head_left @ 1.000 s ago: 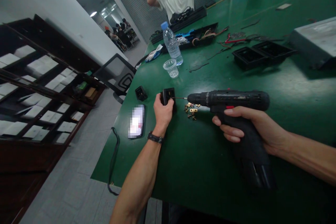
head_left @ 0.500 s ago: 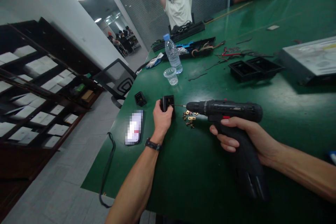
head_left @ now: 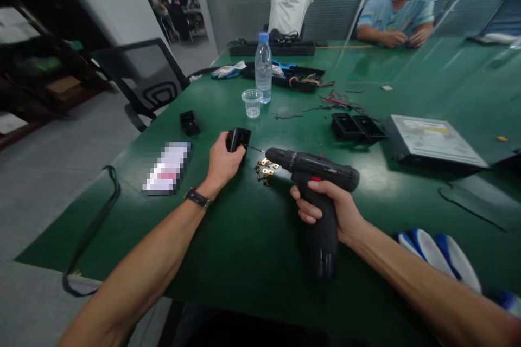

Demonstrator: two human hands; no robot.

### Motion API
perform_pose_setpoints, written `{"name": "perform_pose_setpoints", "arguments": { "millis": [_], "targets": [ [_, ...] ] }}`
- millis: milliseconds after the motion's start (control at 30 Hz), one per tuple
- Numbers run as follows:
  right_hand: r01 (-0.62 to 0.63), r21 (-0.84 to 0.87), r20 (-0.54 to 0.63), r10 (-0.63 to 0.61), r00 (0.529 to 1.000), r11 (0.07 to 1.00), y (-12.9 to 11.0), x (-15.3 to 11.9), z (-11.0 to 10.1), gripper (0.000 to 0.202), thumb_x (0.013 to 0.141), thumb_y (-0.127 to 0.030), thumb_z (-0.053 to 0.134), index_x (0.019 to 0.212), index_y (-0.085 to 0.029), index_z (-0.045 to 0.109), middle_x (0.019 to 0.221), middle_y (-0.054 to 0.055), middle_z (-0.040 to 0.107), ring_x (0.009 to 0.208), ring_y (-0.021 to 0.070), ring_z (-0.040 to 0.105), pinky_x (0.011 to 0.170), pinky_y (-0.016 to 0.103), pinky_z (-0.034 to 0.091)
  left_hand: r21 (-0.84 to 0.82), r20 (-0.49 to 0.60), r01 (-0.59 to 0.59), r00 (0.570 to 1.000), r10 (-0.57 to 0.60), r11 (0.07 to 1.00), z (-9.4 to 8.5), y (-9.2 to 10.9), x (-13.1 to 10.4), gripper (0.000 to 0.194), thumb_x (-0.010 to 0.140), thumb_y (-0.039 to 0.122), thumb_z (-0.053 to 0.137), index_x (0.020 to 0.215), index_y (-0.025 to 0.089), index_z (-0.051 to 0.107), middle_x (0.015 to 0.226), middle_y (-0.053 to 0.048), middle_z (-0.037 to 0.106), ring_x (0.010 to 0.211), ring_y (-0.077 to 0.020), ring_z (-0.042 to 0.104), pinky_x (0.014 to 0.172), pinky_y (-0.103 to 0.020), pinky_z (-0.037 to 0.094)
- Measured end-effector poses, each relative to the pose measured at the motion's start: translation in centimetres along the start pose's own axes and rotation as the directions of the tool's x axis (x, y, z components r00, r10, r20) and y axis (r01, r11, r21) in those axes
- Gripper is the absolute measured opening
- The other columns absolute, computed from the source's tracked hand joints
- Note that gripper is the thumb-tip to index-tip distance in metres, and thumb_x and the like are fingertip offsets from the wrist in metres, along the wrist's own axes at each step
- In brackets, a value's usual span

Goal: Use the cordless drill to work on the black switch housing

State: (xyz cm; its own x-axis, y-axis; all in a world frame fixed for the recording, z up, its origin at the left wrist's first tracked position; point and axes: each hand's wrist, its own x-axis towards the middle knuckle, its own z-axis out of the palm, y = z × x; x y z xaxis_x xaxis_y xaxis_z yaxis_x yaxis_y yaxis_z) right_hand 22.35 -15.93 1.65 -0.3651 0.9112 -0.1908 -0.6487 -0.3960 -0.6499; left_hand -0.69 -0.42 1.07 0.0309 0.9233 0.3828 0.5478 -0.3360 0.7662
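Observation:
My left hand (head_left: pixel 224 160) is wrapped round a small black box (head_left: pixel 241 137) on the green table (head_left: pixel 244 222). My right hand (head_left: pixel 325 200) grips the handle of a black cordless drill (head_left: pixel 321 167), which points left. The drill's thin bit (head_left: pixel 256 149) reaches to the box's open side; whether its tip touches anything inside cannot be made out. Below the bit lies a small pile of brass plates and screws (head_left: pixel 266 172). A second black box (head_left: pixel 189 123) and a lit phone (head_left: pixel 167 168) rest to the left of my left hand.
Beyond my hands stand a plastic cup (head_left: pixel 252 104) and a bottle (head_left: pixel 264 70). Black trays (head_left: pixel 356 127), a metal case (head_left: pixel 435 141) and gloves (head_left: pixel 439 255) lie to the right. Two people (head_left: pixel 290 8) sit across the table. A black strap (head_left: pixel 95 227) hangs at the left edge.
The view has turned to the right and levelled, so things appear farther left. Both hands keep their hold on the box and the drill. The gloves and more of the second person now show.

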Motion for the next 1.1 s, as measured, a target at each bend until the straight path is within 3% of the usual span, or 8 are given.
{"name": "perform_pose_setpoints", "arguments": {
  "millis": [367,1100],
  "targets": [
    [-0.017,-0.047,-0.007,0.017,1.0,0.999,-0.05,0.28,-0.41,0.033,0.092,-0.035,0.048,0.092,-0.008,0.067,0.054,-0.002,0.044,0.045,0.0093,0.034,0.05,0.021,0.042,0.06,0.01,0.046,0.999,-0.047,0.997,-0.1,-0.27,0.4,0.035,0.076,0.032,0.065,0.107,0.017,0.062,0.097,-0.007,0.067,0.082,-0.0213,0.06,0.075,-0.032,0.046],
    [-0.007,-0.003,-0.002,0.007,1.0,1.0,-0.03,0.12,-0.14,0.035,0.094,-0.03,0.045,0.092,-0.007,0.07,0.057,-0.001,0.044,0.046,0.0098,0.03,0.049,0.021,0.041,0.053,0.031,0.03,0.999,-0.032,0.998,-0.31,-0.04,0.36,0.028,0.077,0.033,0.064,0.1,0.017,0.061,0.088,-0.005,0.066,0.076,-0.0194,0.057,0.069,-0.031,0.042]
  ]
}}
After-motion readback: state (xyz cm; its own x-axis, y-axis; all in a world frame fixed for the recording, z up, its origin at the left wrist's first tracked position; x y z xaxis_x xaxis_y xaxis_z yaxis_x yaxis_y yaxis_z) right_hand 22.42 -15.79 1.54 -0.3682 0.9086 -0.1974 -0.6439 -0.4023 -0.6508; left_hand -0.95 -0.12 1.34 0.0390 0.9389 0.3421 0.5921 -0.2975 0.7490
